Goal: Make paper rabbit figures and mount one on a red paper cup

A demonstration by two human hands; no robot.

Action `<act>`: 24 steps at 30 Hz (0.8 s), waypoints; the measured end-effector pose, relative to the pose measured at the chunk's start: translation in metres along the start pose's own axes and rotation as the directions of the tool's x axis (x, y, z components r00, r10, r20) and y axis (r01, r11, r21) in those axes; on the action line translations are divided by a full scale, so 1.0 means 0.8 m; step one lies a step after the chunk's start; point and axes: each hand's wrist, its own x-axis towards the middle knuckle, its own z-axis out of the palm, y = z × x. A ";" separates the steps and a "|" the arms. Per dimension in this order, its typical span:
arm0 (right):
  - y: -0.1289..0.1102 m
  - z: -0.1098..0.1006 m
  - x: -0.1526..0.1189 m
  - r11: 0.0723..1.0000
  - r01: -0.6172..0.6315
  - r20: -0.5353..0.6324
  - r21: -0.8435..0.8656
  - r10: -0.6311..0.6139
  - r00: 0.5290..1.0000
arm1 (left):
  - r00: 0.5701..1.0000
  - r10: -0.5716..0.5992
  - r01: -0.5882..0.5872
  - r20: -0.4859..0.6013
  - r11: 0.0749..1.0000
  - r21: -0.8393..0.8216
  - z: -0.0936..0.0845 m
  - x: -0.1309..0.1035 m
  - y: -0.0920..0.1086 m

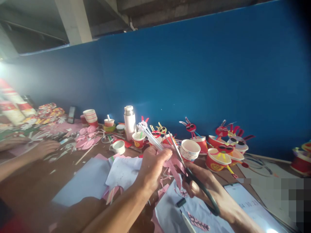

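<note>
White straws (143,128), or slim strips, are gripped in a bundle by the left hand (151,166), thumb pressed over closed fingers; soft pink paper (175,174) hangs beside the same hand, torn or cut in loose, curved shapes. Black-handled scissors (194,179) are held in the right hand (209,182), fingers wrapped round the handles; the slim metal blades are raised next to the bundle, a bit apart. Cutting is judged to be in hand, tho' it can't be told if anything is b/w the blades. For a clean cut, the material would need to be kept taut & the L thumb clear.

Near centre, pale sheets (84,181), flat & smooth, are laid on the brown table (68,170) w/ pink scraps. Near R: a marker (187,222), its tip exposed, and a lit phone (251,204). Beyond: a glossy flask (130,125), a round mug (118,147), stacked paper cups (190,149) & red cups (217,161) topped w/ paper faces. Far L, scraps are handled by another person's hands (46,148).
</note>
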 end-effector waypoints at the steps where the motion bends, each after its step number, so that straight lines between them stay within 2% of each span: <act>1: -0.002 0.000 0.000 1.000 0.000 0.005 -0.005 0.000 1.000 | 1.000 0.003 -0.003 0.013 1.000 -0.005 0.000 0.000 0.000; 5: -0.006 0.002 0.000 0.999 0.006 0.007 -0.038 -0.005 1.000 | 0.997 0.031 -0.030 0.066 0.999 -0.018 -0.002 0.000 -0.001; 13: 0.004 0.000 -0.001 1.000 -0.011 0.006 0.026 0.011 1.000 | 0.997 0.078 -0.079 0.027 0.996 0.038 -0.005 0.003 0.001; 18: 0.005 -0.002 -0.001 1.000 0.008 0.030 0.024 -0.008 1.000 | 0.997 0.052 -0.051 0.054 0.999 -0.019 -0.002 0.002 0.006; 24: -0.003 -0.001 0.000 0.999 0.000 0.002 -0.032 0.000 1.000 | 0.999 0.020 -0.018 0.047 0.999 -0.038 0.000 0.003 0.009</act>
